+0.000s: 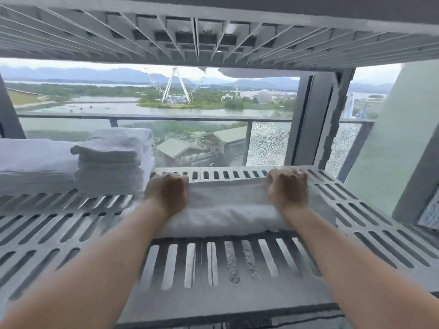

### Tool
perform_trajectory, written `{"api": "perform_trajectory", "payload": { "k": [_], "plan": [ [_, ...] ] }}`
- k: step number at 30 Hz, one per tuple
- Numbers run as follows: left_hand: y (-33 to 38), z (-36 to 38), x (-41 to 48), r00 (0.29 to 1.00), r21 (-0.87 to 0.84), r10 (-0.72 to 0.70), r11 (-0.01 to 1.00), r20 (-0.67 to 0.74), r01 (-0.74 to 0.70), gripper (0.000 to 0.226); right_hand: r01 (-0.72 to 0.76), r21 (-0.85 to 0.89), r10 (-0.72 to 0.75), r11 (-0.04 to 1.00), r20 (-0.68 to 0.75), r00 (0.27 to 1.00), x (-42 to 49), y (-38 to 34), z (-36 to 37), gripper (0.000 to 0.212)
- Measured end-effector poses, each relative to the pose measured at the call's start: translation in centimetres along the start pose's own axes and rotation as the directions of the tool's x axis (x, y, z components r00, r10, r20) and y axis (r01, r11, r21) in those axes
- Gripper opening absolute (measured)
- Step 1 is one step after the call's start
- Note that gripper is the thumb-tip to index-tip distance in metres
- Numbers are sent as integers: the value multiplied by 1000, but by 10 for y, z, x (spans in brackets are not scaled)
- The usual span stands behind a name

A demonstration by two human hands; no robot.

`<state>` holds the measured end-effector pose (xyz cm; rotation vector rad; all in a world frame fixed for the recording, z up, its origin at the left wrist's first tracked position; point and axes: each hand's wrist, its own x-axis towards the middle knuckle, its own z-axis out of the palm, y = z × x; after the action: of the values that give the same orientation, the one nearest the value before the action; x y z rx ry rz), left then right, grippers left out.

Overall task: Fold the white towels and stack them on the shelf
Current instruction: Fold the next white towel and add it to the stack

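A folded white towel (pixel 228 207) lies on the grey slotted shelf (pixel 370 224), a little right of centre. My left hand (pixel 167 193) grips its far left corner and my right hand (pixel 288 188) grips its far right corner, fingers curled over the far edge. Both arms reach in from the bottom of the view. A stack of folded white towels (pixel 114 162) stands on the shelf to the left of my left hand, close to it. A wider pile of folded white cloth (pixel 35 162) sits further left, touching that stack.
Another slotted shelf (pixel 213 32) hangs low overhead. A dark upright post (pixel 306 119) stands behind the shelf at the right, and a pale wall (pixel 389 138) is beyond it. Behind the shelf a window shows a balcony rail (pixel 166 118).
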<state>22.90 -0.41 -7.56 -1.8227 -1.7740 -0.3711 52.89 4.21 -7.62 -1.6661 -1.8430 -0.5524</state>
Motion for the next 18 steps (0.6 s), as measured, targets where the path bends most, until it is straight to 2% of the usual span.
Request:
{"api": "perform_trajectory", "payload": {
  "k": [4,6,11,14,18],
  "plan": [
    [-2,20,-5,989,-184,1,983,148,27,22,41,47,-53,998,276,960,0,8,21,23],
    [-3,19,-5,986,-221,-18,974,166,55,19,46,70,-64,996,284,957,3,10,20,25],
    [-3,10,2,979,-285,-77,950,191,130,23,7,111,-29,994,200,979,18,12,13,28],
    [0,9,2,979,-293,-103,944,176,152,29,-5,111,-24,994,256,966,20,11,15,28],
    [4,13,-2,957,-259,-90,952,277,165,33,-6,98,-27,995,339,940,9,13,25,29]
  ]
}}
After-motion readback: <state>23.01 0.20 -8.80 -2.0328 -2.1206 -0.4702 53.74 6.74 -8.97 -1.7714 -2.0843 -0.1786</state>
